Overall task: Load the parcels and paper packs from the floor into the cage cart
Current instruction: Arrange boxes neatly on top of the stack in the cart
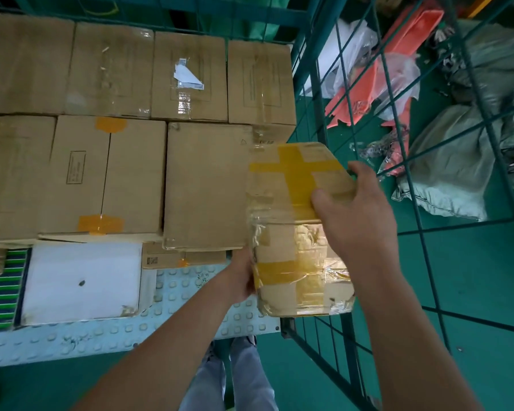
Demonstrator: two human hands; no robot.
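Head view, near to far: small brown cardboard parcel with yellow tape cross and crinkled clear film clamped between left hand at near-left edge and right hand on top. Long axis away from body. Beyond-left: flat-topped stacked cardboard boxes inside green wire cage cart.

The parcel is sitting between the hands, the left hand touching its left side, the right hand lying on top. It is hovering over the cart deck, beside the mesh wall on the right. Boxes are standing in rows behind and left of it. Paper packs are lying on the deck before the boxes. Sacks are lying beyond the wall.
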